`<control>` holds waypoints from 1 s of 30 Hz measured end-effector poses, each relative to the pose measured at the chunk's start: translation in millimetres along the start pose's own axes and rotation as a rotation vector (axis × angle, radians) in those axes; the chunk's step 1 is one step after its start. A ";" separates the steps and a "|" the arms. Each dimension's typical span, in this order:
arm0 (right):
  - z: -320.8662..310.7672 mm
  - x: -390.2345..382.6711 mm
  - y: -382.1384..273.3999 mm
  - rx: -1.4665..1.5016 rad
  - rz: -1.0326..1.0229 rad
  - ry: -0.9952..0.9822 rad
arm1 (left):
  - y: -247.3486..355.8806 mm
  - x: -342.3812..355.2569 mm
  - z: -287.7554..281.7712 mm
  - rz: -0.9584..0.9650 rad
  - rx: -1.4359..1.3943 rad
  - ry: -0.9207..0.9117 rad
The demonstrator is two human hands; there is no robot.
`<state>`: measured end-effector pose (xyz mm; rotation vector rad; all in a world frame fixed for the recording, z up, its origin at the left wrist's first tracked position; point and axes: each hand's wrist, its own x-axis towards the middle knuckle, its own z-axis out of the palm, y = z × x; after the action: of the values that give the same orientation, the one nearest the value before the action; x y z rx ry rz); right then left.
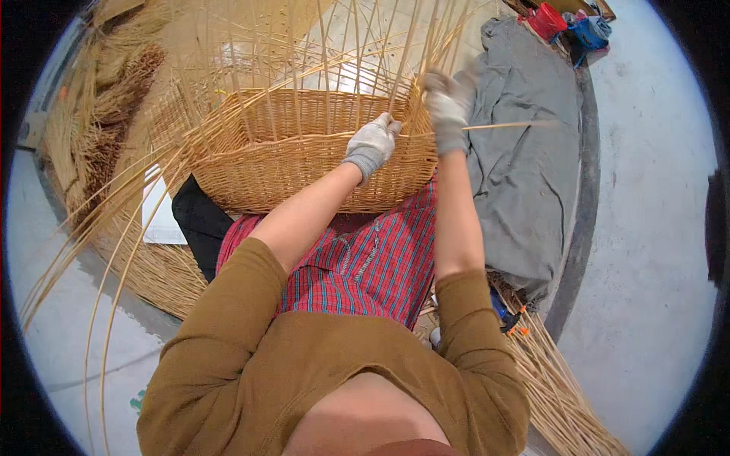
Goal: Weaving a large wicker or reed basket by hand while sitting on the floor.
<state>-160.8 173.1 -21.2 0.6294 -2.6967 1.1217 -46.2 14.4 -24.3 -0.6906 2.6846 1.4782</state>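
Observation:
A rectangular wicker basket point(304, 171) in the making lies across my lap, with upright stakes point(325, 53) rising from its walls. My left hand point(372, 143), in a whitish work glove, is closed on the basket's near rim, right of its middle; a stake stands by its fingertips. At the basket's right corner is my right hand point(449, 102), gloved too and smeared by motion, so its fingers and anything in them cannot be made out. A pale wicker rod point(502, 125) sticks out to the right beside its wrist. Long loose rods point(152, 175) sweep from the basket's left end.
Bundles of brown rods point(125, 114) lie at the left. A grey cloth point(525, 152) covers something at the right, with a red container point(546, 21) and a blue one point(589, 32) beyond. More rods point(563, 387) lie at lower right. Red plaid fabric point(357, 258) covers my lap.

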 end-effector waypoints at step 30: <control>127.1 -163.6 -111.0 0.494 0.108 -0.268 | -240.8 -130.0 -207.6 -0.259 0.048 1.019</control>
<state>37.3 65.7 -88.3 0.7542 -2.6958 1.8851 204.7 -214.6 -75.4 -2.1641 2.9813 1.1574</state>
